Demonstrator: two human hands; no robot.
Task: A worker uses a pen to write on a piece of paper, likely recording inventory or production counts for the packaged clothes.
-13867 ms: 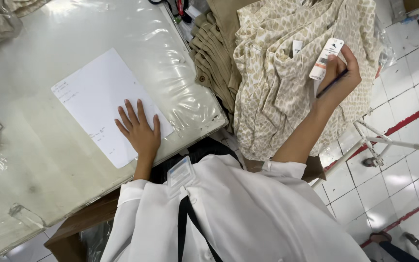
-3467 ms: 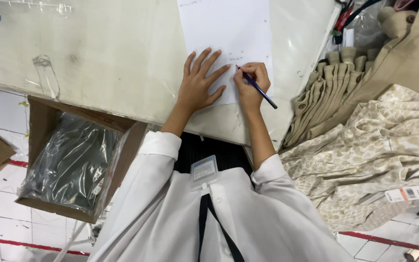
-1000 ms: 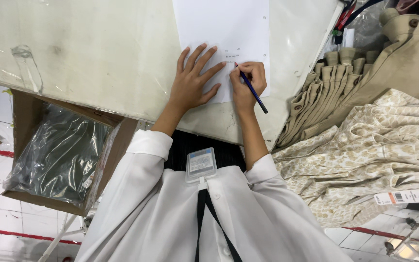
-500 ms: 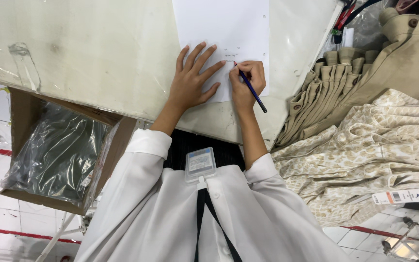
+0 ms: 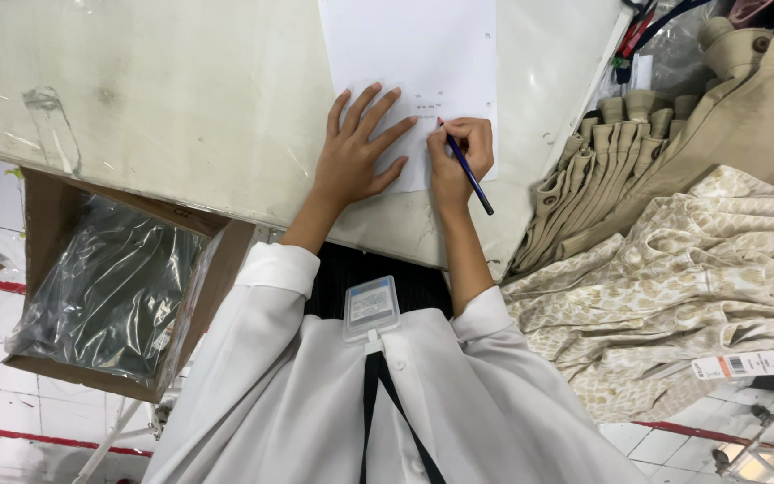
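Observation:
A white sheet of paper point(image 5: 414, 54) lies on the pale, plastic-covered table point(image 5: 154, 99). My left hand point(image 5: 358, 152) rests flat on the sheet's lower edge with fingers spread, pinning it down. My right hand point(image 5: 460, 157) grips a dark blue pen point(image 5: 466, 168), its tip touching the paper beside some small handwritten marks. Both arms wear white sleeves, and a badge holder point(image 5: 371, 307) hangs at my chest.
Beige hanging garments point(image 5: 674, 161) and cream patterned ones point(image 5: 700, 287) with a paper tag point(image 5: 743, 366) crowd the right. A cardboard box point(image 5: 118, 287) holding dark plastic-wrapped items sits under the table's left. Below is a white tiled floor point(image 5: 11, 421) with red lines.
Much earlier my right hand held a garment tag up; it now writes on the paper. Over the last second the hands have barely moved, and the pen has stayed on the sheet.

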